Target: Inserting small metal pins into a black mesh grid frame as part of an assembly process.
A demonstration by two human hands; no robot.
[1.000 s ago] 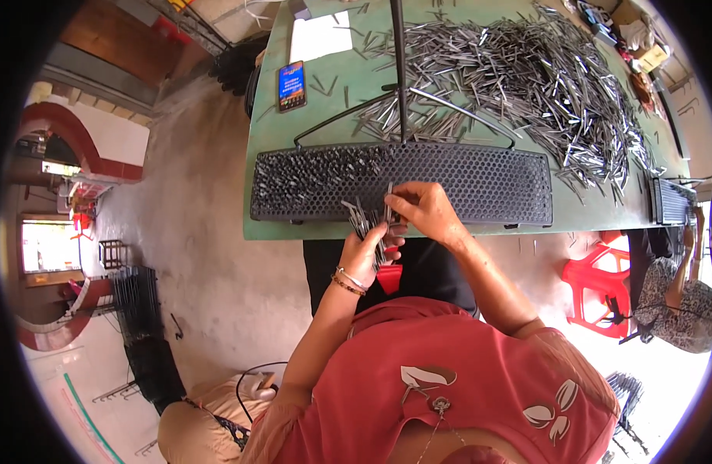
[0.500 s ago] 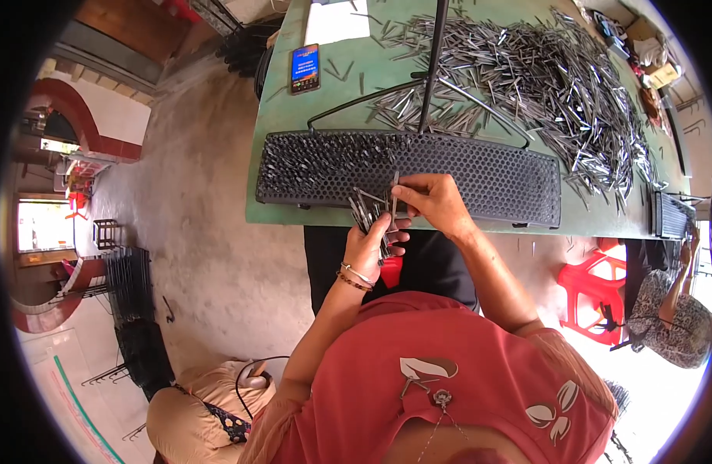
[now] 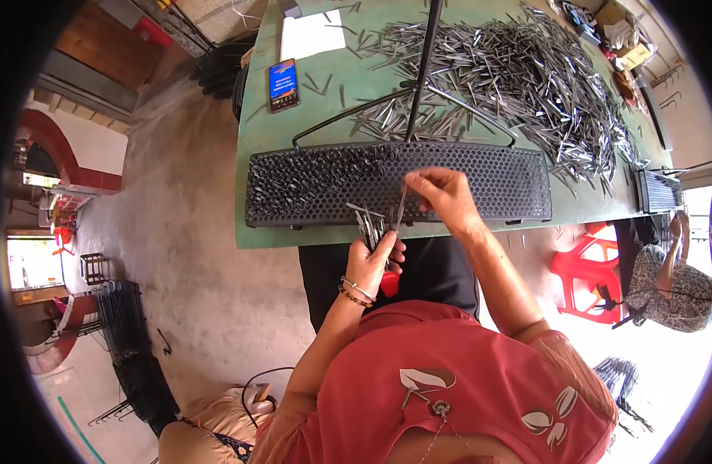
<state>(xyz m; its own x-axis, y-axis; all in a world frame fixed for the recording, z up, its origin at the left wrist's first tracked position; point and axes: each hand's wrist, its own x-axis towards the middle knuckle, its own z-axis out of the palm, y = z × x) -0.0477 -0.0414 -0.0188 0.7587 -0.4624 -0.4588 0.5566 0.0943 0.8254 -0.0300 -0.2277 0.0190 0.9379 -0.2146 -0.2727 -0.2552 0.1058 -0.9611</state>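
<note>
On my feed, the right hand pinches the end of one strip in its fingertips. I read the strip's long axis as running near to far, slightly aslant, across the long axis of the panel, which lies left to right along the near edge of the table. The right hand shows over the panel's middle, so it is nearer; my left hand, lower and leftward, is closed around a bundle. The strip's low end sits beside that hand; I can't tell whether they touch.
</note>
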